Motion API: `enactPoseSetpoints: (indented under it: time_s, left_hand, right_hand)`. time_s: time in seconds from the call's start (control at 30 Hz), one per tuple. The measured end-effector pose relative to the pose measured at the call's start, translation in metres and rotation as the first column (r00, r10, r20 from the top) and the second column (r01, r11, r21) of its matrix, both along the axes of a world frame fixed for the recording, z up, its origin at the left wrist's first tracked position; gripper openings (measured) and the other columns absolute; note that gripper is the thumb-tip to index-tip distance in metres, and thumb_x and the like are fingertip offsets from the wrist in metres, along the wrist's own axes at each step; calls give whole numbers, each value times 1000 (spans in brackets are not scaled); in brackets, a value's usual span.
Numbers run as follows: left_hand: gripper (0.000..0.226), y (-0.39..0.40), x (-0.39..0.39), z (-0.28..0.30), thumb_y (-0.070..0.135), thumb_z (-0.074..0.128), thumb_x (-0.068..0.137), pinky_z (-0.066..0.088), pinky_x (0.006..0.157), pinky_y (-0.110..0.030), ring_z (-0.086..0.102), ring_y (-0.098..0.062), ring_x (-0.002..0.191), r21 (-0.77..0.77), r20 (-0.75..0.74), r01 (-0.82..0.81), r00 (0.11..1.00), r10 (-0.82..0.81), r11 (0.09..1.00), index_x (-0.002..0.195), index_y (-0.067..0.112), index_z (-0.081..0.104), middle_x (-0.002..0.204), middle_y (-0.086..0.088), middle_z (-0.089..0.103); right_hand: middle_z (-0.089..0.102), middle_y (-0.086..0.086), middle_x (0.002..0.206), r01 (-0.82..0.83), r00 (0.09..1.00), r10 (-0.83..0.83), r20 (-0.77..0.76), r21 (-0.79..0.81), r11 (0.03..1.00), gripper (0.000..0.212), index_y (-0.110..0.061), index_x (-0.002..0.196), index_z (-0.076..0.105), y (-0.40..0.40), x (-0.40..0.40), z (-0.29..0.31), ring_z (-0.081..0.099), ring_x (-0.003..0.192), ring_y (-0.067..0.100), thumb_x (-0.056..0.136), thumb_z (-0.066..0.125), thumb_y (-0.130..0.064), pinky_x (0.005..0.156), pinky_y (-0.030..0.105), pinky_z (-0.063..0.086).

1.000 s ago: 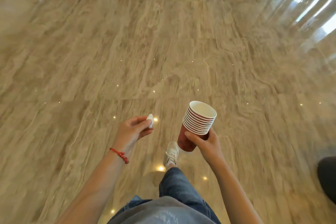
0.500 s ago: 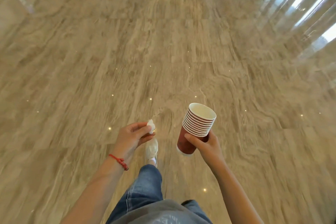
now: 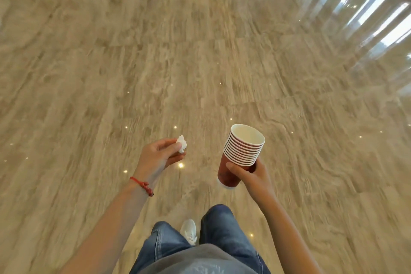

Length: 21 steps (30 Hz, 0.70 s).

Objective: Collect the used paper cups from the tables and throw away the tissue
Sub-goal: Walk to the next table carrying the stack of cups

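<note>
A stack of several nested red paper cups with white rims (image 3: pixel 241 151) is tilted up and to the right in front of me. My right hand (image 3: pixel 249 173) grips the stack around its lower part from the right side. To the left, at the same height, my left hand (image 3: pixel 159 157) pinches a small crumpled white tissue (image 3: pixel 182 143) between thumb and fingertips. A red cord bracelet sits on that wrist. Both hands are held out above the floor.
A polished beige marble floor (image 3: pixel 200 62) stretches ahead, blurred by motion, with small ceiling-light reflections. Bright window reflections (image 3: pixel 367 13) streak the floor at the upper right. My jeans and a white shoe (image 3: pixel 189 230) show at the bottom.
I have walked forward across the floor, and my legs have swapped stride. Both hands keep their hold on the tissue and the cup stack, at about the same height.
</note>
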<state>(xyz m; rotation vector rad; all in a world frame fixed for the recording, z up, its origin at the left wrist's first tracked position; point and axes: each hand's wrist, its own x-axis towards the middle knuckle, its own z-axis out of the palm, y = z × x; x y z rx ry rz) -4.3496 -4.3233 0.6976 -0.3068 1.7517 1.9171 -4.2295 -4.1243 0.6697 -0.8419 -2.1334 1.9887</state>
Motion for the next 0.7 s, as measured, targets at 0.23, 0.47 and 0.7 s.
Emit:
enactPoseSetpoints:
  time_s: [0.23,0.47,0.7]
  left_hand:
    - [11,82,-142,-17,4,63,82,57,67,-22,69,-16,70,2,10,16,1000,-16,1000,91,0,68,81,-10,71]
    - [12,162,-296,-12,4,64,81,57,65,-21,69,-14,67,-2,-1,-13,1000,13,1000,92,0,68,81,-11,71]
    - [7,214,-452,-12,6,66,80,57,63,-21,71,-18,72,-1,24,-64,998,64,998,86,6,70,77,-8,74]
  right_hand:
    - [71,-17,94,0,1000,0,10,24,1000,39,-32,101,60,76,-146,-21,66,88,0,69,81,-25,65,12,50]
    - [71,-11,93,-11,999,12,-30,23,1000,41,-28,104,60,162,-317,-13,66,87,-1,69,80,-21,65,10,50]
    - [71,-16,90,-18,1000,18,-13,21,1000,38,-30,103,60,225,-474,-2,65,86,-3,71,80,-23,64,10,49]
